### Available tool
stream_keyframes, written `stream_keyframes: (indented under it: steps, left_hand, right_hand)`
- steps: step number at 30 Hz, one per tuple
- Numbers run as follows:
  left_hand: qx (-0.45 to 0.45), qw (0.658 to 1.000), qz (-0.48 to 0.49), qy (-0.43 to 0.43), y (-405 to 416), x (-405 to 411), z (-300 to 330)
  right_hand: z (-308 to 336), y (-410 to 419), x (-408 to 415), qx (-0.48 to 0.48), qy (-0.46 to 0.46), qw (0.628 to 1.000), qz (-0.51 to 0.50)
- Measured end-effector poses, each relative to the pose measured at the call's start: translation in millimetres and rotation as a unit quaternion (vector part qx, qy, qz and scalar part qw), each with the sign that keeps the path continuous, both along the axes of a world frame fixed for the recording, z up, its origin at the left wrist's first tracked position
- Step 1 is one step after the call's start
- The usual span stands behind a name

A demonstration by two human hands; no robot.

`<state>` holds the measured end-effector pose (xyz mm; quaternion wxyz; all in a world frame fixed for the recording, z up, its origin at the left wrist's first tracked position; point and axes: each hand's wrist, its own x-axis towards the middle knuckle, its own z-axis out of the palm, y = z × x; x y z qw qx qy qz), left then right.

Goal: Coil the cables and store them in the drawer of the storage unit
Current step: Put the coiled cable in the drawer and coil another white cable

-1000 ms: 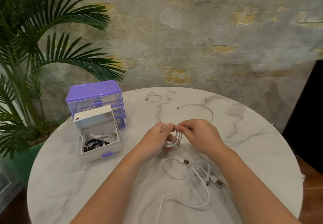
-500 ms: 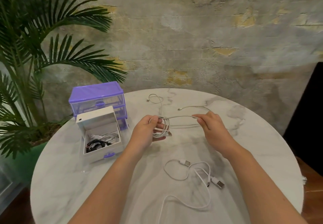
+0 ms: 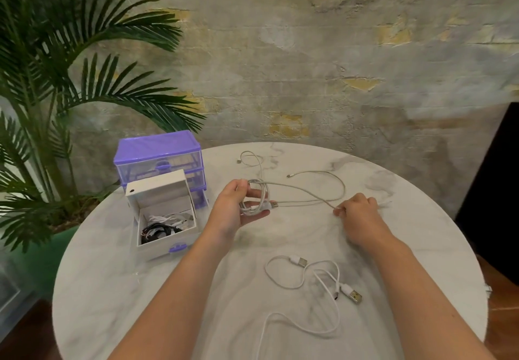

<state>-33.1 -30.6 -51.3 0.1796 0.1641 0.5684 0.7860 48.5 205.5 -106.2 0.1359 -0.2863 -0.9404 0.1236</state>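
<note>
On the white grey-veined marble table [image 3: 280,236], white cables [image 3: 303,281] lie right of the purple-and-clear storage unit [image 3: 158,154] and its white drawer [image 3: 168,236].

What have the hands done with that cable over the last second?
The right hand, which was pinching the cable right beside the left hand, has slid out to the right along it, drawing a length taut. The left hand still holds the coiled loops, now turned more open to view. The pulled-out drawer, the purple storage unit and the loose white cable near the table's front stayed put.
</note>
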Motion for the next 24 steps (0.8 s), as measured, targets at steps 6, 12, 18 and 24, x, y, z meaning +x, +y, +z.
stream_keyframes:
  steps: [6, 12, 18, 24]
  left_hand:
    - [0.011, 0.999, -0.024, -0.019, -3.0, -2.4, 2.1]
    - [-0.020, 0.999, -0.048, -0.014, -1.8, -2.0, -0.7]
    - [-0.059, 0.995, -0.075, -0.001, 3.8, 2.8, -6.9]
    - [-0.060, 0.994, -0.090, 0.001, 10.5, 10.7, -10.7]
  right_hand:
    - [4.1, -2.0, -2.2, -0.058, 0.096, 0.994, -0.005]
    - [34.3, -32.4, 3.5, -0.259, 0.389, 0.883, 0.038]
    - [46.7, -44.6, 3.7, -0.566, 0.509, 0.639, 0.114]
    - [45.5, -56.4, -5.0, -0.689, 0.409, 0.591, 0.097]
